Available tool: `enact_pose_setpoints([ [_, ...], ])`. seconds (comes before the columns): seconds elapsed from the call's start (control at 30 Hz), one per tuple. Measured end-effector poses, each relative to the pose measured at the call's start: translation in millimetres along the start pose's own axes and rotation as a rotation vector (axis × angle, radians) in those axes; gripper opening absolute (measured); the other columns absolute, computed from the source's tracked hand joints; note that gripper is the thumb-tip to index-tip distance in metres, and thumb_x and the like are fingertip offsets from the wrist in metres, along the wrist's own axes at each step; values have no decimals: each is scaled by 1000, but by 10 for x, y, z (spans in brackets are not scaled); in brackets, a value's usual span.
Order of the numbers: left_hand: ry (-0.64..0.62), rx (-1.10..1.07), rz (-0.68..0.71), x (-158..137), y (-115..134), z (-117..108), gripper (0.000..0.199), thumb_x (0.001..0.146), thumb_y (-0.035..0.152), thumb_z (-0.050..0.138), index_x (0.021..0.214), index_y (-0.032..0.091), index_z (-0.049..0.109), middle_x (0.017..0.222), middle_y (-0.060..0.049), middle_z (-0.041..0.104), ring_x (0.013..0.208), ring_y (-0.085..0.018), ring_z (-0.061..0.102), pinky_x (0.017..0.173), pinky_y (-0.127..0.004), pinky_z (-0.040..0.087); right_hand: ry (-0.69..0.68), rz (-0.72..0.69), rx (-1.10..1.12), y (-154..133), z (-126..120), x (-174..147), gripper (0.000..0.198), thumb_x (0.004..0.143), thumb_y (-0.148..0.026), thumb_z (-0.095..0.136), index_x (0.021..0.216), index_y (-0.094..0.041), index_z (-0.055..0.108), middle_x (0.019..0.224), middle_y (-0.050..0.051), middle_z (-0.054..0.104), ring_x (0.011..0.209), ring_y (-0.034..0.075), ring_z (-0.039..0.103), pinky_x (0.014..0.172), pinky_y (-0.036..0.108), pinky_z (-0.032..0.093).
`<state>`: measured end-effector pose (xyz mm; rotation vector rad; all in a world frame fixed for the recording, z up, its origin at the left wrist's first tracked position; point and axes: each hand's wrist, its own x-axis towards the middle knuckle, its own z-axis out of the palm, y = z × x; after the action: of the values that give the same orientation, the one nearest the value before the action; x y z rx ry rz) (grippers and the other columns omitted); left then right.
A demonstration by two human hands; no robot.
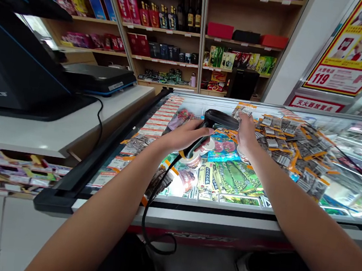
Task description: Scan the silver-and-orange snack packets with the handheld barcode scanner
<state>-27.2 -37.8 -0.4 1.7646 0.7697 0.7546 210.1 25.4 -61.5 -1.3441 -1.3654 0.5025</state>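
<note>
My left hand (187,135) is wrapped round the handle of a black barcode scanner (221,118), whose head points right. From the handle's lower end a black cord loops down over the freezer's front edge. Just right of the scanner head, my right hand (246,132) pinches a small clear packet with orange edges (244,108). Fingers and scanner partly cover it. Beneath both hands lies the glass top of a chest freezer (171,213). More orange-edged packets (286,139) are heaped on the glass to the right, and a few lie at the left.
Frozen food bags (235,177) show through the glass. At the left, a white counter (36,135) carries a dark checkout terminal (19,54) and a flat black device (99,77). Stocked shelves (161,30) line the back wall; a poster (353,51) hangs at the right.
</note>
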Motion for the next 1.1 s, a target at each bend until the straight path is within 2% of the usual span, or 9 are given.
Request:
enact_pose_setpoints([
  [0.13, -35, -13, 5, -1, -20, 16, 25, 89, 41, 63, 80, 18, 57, 70, -4, 61, 55, -13, 54, 47, -25, 39, 82, 121, 233, -80, 13, 2, 47, 90, -53, 39, 132, -31, 41, 134, 6, 56, 121, 24, 56, 90, 39, 50],
  [0.47, -15, -97, -4, 4, 22, 34, 24, 88, 39, 61, 81, 18, 54, 68, -2, 59, 49, -11, 54, 45, -24, 40, 89, 3, 61, -118, -28, 0, 45, 94, -58, 43, 127, -29, 46, 116, 8, 61, 109, 28, 61, 86, 41, 52],
  [0.57, 51, -154, 38, 25, 38, 7, 23, 88, 38, 61, 81, 18, 51, 66, 0, 57, 46, -10, 52, 44, -24, 39, 153, -128, 57, -183, -250, 138, 37, 92, -52, 51, 120, -27, 48, 113, 9, 65, 104, 26, 64, 87, 41, 53],
  [0.7, 189, -238, 94, 51, 80, -60, 21, 86, 36, 58, 80, 19, 49, 62, 1, 55, 43, -10, 49, 42, -23, 35, 355, -303, -97, -99, -916, 419, 46, 89, -42, 60, 128, -24, 44, 111, 9, 66, 94, 25, 67, 83, 42, 54],
  [0.77, 227, -279, 121, 59, 98, -95, 22, 86, 38, 57, 79, 18, 49, 60, 1, 54, 43, -10, 48, 42, -23, 36, 483, -207, -296, 44, -1253, 514, 50, 84, -33, 64, 130, -20, 47, 109, 11, 67, 90, 27, 68, 84, 47, 53],
  [0.83, 260, -298, 131, 63, 108, -130, 23, 84, 39, 57, 78, 19, 49, 60, 1, 54, 43, -10, 48, 43, -23, 37, 525, -22, -559, 205, -1476, 545, 51, 81, -34, 68, 127, -18, 54, 113, 14, 66, 106, 34, 64, 92, 56, 48],
  [0.93, 332, -288, 119, 58, 122, -177, 24, 83, 40, 59, 77, 19, 48, 60, 1, 55, 42, -10, 48, 42, -23, 38, 566, 149, -766, 351, -1565, 498, 55, 74, -39, 75, 120, -13, 61, 123, 22, 60, 129, 47, 45, 101, 69, 34],
  [1.03, 398, -280, 102, 25, 160, -231, 25, 82, 41, 60, 79, 19, 48, 59, 2, 55, 41, -10, 48, 39, -23, 34, 631, 141, -837, 276, -1470, 410, 63, 73, -40, 77, 124, -10, 58, 133, 28, 50, 134, 50, 36, 104, 72, 26],
  [1.1, 447, -294, 109, -12, 196, -288, 27, 83, 44, 59, 80, 20, 48, 58, 2, 55, 40, -10, 48, 38, -23, 33, 656, 20, -821, 112, -1325, 329, 59, 79, -38, 72, 130, -14, 55, 138, 26, 47, 135, 48, 34, 105, 72, 25],
])
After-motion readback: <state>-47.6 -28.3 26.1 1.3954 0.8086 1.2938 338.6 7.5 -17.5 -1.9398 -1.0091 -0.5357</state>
